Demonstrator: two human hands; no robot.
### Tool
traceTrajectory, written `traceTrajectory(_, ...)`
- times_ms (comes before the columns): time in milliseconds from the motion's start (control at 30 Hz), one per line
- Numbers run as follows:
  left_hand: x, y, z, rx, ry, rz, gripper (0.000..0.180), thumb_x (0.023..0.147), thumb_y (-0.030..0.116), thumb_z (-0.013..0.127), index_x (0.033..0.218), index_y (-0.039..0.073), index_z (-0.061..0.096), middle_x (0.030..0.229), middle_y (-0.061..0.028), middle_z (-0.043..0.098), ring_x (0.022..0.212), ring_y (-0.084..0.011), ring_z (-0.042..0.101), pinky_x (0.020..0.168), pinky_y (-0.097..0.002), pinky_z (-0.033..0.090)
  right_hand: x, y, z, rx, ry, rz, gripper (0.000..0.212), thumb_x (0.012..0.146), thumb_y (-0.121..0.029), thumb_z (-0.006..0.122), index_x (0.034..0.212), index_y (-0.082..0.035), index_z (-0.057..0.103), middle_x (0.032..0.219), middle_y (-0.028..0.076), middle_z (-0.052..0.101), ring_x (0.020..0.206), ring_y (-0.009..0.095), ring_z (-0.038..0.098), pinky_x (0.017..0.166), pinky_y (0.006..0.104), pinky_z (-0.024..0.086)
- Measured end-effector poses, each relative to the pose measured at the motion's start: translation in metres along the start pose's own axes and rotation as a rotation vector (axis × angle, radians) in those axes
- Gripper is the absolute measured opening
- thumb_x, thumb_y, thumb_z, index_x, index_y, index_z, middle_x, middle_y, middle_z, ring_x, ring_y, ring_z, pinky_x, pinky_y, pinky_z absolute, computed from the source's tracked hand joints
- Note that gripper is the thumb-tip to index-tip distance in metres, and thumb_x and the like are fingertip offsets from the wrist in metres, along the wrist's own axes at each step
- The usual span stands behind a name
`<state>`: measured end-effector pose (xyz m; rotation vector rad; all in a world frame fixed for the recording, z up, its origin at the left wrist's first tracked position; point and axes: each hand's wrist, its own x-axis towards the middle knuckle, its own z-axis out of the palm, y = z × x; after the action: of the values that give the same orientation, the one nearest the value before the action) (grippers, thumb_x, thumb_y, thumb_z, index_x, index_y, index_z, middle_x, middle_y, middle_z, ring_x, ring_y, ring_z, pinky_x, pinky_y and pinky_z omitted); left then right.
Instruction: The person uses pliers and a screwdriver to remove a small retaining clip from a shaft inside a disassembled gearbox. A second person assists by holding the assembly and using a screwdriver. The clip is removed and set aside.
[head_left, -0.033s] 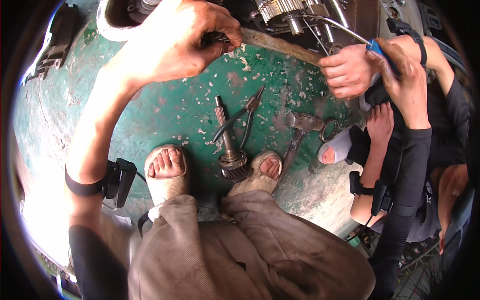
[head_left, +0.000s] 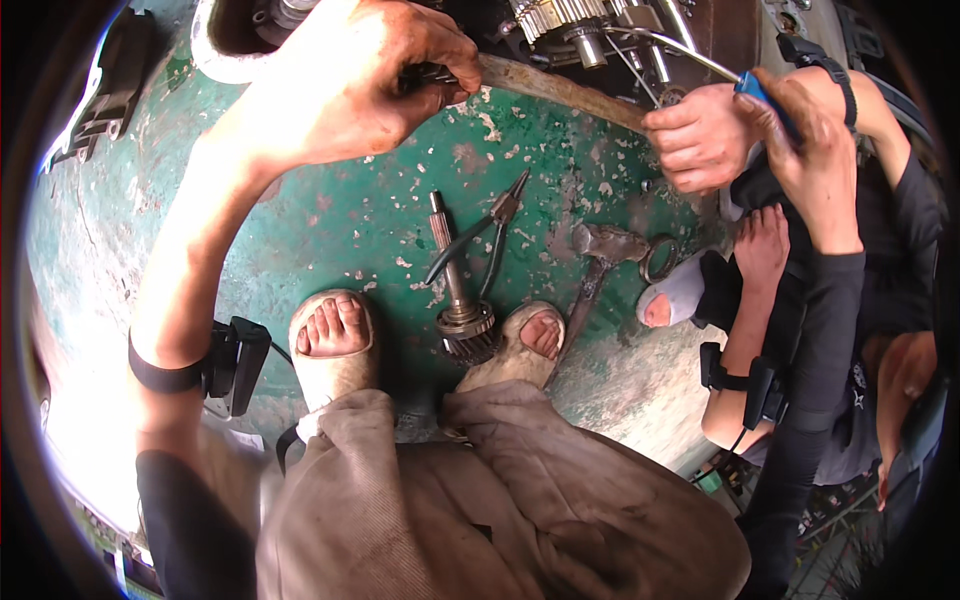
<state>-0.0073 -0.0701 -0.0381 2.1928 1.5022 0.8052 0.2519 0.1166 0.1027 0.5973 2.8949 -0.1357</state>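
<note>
My left hand is closed around the left end of a flat brown bar, which slants down to the right. Another person's hand grips the bar's other end. My right hand, below a dark sleeve, is closed on the blue handle of a screwdriver. The screwdriver's long shaft reaches left to a gear assembly at the top edge. A thin metal rod slants down beneath that shaft; its far end is hard to make out. Part of the gear assembly is cut off by the frame.
Between my sandalled feet a splined gear shaft lies on the green floor, pliers across it. A hammer and a metal ring lie to the right, beside the other person's foot. A dark casting is far left.
My right hand and the screwdriver handle have shifted very slightly. The other person's hand on the bar has moved a touch to the right. My left hand keeps its place.
</note>
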Motion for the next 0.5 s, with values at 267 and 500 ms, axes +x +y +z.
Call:
traceTrajectory(267,0.004,-0.007,-0.003,-0.100,-0.040,0.060,0.013,0.076,0.006,0.069,0.089,0.004,0.068,0.096,-0.0110,0.069,0.090,-0.0311,0.066,0.079,-0.0384,0.052,0.024,0.020,0.003,-0.078,0.015,-0.157,0.016,0.076,-0.017,0.068,0.082,-0.002,0.067,0.060,0.011,0.059,0.053,0.026,0.057,0.051,0.0327,0.045)
traceTrajectory(500,0.002,-0.011,0.001,-0.107,-0.011,0.089,0.015,0.073,0.003,0.069,0.089,0.004,0.069,0.098,-0.0124,0.069,0.091,-0.0311,0.067,0.078,-0.0379,0.054,0.029,0.044,-0.008,-0.118,0.013,-0.223,0.015,0.074,-0.016,0.068,0.079,-0.002,0.067,0.060,0.013,0.059,0.052,0.028,0.057,0.051,0.0337,0.046)
